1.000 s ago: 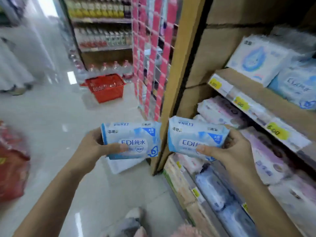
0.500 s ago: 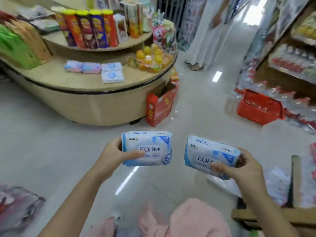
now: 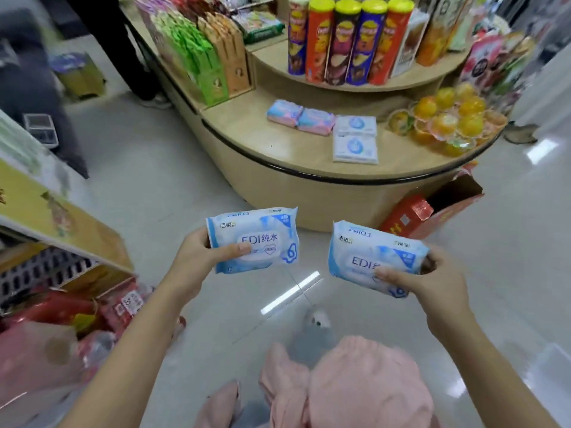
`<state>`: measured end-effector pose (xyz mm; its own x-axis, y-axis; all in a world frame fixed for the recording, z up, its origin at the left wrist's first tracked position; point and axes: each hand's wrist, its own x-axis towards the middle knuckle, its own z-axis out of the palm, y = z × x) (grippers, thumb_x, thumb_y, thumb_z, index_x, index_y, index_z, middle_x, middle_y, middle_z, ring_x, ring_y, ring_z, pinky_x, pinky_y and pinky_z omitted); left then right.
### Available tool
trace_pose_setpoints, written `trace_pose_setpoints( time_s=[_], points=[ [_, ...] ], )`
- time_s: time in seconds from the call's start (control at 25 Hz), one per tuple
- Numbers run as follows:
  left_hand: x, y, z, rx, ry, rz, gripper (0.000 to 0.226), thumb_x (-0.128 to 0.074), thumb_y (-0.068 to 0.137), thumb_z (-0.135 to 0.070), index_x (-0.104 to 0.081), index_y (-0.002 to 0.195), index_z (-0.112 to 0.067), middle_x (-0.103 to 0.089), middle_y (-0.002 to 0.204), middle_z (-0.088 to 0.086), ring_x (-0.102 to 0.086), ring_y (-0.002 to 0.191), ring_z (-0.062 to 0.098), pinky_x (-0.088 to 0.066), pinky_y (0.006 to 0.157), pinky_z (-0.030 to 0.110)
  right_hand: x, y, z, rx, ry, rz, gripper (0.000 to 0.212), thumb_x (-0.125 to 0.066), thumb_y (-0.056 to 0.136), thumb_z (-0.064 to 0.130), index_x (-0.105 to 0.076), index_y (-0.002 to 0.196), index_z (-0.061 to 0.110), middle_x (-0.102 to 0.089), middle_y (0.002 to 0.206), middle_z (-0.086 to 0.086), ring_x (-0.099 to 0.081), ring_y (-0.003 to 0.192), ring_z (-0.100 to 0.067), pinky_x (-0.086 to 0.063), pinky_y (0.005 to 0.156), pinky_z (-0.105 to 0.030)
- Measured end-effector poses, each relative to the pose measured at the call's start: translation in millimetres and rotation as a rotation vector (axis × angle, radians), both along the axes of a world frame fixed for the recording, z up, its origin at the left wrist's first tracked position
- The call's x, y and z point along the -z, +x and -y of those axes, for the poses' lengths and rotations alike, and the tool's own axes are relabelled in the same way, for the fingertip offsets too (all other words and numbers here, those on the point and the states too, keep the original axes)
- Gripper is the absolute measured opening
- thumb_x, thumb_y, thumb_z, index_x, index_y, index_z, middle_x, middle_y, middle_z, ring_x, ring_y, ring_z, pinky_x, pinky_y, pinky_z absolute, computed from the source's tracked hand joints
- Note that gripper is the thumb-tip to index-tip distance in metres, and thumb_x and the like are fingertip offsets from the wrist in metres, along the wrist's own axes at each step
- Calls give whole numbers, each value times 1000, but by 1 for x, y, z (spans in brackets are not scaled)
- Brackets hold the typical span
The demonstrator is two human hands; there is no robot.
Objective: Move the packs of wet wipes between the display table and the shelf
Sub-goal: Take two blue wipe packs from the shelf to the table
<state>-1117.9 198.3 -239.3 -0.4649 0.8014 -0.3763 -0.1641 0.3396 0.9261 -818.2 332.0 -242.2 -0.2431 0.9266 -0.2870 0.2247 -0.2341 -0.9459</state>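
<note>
"EDI 纯水" on left wet-wipes pack (image 3: 256,240); "EDI" on right pack (image 3: 372,259).

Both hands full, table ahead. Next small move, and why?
Probably step closer and carry both packs over the table's front edge. The left hand holds one pack and the right hand another, both above the floor, short of the table. Bare wood shows in front of the four packs already lying there.

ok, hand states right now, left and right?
Left hand: closed, holding a wet wipes pack.
Right hand: closed, holding a second wet wipes pack.
</note>
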Motion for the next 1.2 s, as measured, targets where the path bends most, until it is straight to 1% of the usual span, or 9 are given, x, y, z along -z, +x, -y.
trace_pose_setpoints(
  time_s=[0.08, 0.4, 0.56, 0.64, 0.72, 0.8, 0.88, 1.04, 1.2],
  points=[
    [9, -26, -36, -24, 0, 12, 36, -74, 59, -15, -68, 94, -18, -76, 90, -2, -72, 77, 12, -53, 58, 18, 10, -34, -41, -11, -9, -15, 52, -86, 52, -4, -66, 98, 10, -75, 87, -3, -72, 79, -18, -59, 65, -30],
    [37, -135, -195, -69, -99, 78, 45, -76, 58, -18, -67, 101, -14, -75, 96, 2, -72, 83, 18, -53, 59, 19, 20, -154, -223, -26, -82, -20, 45, -84, 54, -8, -64, 87, 15, -75, 74, 9, -70, 65, -5, -50, 49, -16],
    [55, -198, -260, -69, -145, 86, 66, -84, 53, -14, -57, 114, -15, -72, 101, -1, -71, 82, 10, -52, 56, 18, 36, -204, -286, -6, -126, -9, 49, -84, 53, -7, -66, 96, 8, -76, 87, -3, -72, 79, -17, -59, 64, -29],
    [70, -233, -295, -53, -157, 87, 70, -83, 55, -17, -52, 118, -15, -70, 106, -2, -70, 84, 9, -52, 56, 18, 52, -231, -309, 14, -173, 3, 51, -84, 54, -5, -66, 100, 4, -75, 91, -8, -72, 82, -24, -59, 66, -33],
    [86, -268, -336, 14, -188, 86, 66, -83, 61, -14, -49, 118, -13, -67, 107, -1, -69, 81, 5, -51, 55, 16, 70, -262, -328, 68, -222, 25, 53, -86, 53, -2, -65, 102, 2, -74, 94, -11, -72, 84, -26, -58, 67, -34],
    [106, -301, -382, 111, -219, 84, 58, -81, 65, -6, -50, 113, -12, -67, 102, 1, -69, 72, 1, -50, 52, 15, 91, -290, -348, 150, -264, 48, 53, -86, 54, -2, -65, 103, 1, -74, 94, -11, -72, 80, -21, -58, 64, -29],
    [119, -313, -408, 171, -244, 64, 52, -80, 67, -3, -50, 108, -14, -68, 97, 1, -68, 68, 0, -50, 51, 15, 98, -307, -357, 156, -283, 55, 51, -85, 56, -1, -65, 103, 3, -74, 93, -8, -72, 75, -15, -56, 59, -24],
    [154, -327, -461, 290, -325, 80, 44, -77, 72, -4, -50, 104, -19, -69, 101, 2, -69, 75, 7, -53, 56, 18, 124, -334, -386, 239, -368, 73, 50, -83, 61, -1, -64, 107, 1, -73, 98, -8, -72, 74, -12, -55, 58, -21],
    [190, -333, -498, 317, -364, 94, 41, -73, 77, -4, -47, 106, -18, -67, 101, -1, -68, 72, 2, -51, 55, 15, 162, -345, -416, 239, -444, 98, 46, -83, 62, -1, -67, 105, 1, -74, 97, -8, -72, 79, -16, -55, 62, -23]
  ],
)
